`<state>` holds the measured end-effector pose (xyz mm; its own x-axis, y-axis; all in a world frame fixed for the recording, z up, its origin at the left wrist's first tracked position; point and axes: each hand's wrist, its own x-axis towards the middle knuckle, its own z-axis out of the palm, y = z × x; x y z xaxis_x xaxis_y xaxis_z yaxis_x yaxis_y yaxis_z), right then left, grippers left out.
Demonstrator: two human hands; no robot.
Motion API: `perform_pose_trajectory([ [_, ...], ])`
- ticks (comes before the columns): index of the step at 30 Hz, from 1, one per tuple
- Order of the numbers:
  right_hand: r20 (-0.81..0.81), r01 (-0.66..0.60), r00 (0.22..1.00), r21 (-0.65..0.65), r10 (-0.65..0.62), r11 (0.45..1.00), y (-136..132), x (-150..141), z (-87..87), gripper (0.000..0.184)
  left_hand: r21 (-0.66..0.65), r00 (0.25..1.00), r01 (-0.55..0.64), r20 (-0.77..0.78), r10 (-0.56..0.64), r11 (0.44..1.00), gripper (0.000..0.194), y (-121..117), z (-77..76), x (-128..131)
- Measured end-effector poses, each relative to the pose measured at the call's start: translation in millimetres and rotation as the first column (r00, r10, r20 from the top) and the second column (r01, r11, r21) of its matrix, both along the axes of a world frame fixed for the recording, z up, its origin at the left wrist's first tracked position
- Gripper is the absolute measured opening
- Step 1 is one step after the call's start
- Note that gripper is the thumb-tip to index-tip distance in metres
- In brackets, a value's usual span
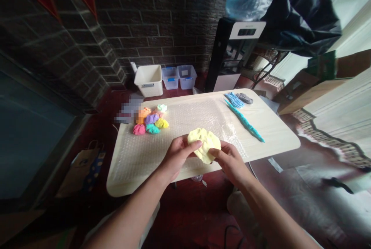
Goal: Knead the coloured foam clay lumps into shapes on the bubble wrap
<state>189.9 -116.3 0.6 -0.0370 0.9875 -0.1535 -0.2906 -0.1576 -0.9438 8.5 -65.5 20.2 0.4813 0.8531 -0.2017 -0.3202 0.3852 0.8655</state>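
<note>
A flattened lump of pale yellow modelling clay (205, 142) is held up over the near edge of the table. My left hand (179, 154) grips its left side, thumb pressed on the face and fingers behind. On the right side my right hand (230, 160) pinches it the same way, its thumb low on the clay. Dents mark the surface near both thumbs. The fingers behind the clay are mostly hidden.
Several coloured clay lumps (151, 119) lie on bubble wrap (191, 115) at the table's left. A long teal clay roll (245, 120), blue clay strands (234, 100) and a grey lump (245, 98) lie at right. Plastic bins (148, 81) and a water dispenser (232, 55) stand behind.
</note>
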Motion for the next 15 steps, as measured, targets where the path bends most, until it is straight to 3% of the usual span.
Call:
perform_pose_trajectory([
  [7,0.002,0.045,0.999,0.031,-0.045,0.998,4,-5,2.3,0.03,0.077,0.993,-0.079,-0.085,0.086,0.994,0.033,4,-9.8,4],
  [12,0.004,0.063,0.998,0.05,-0.063,0.997,3,-1,-2.0,0.025,0.063,0.996,-0.042,-0.076,0.047,0.997,0.032,5,-6.0,1],
  [15,-0.099,0.167,0.981,-0.016,-0.168,0.986,4,8,-1.7,0.021,-0.028,0.983,-0.174,-0.06,0.172,0.984,0.038,15,-3.1,-5],
])
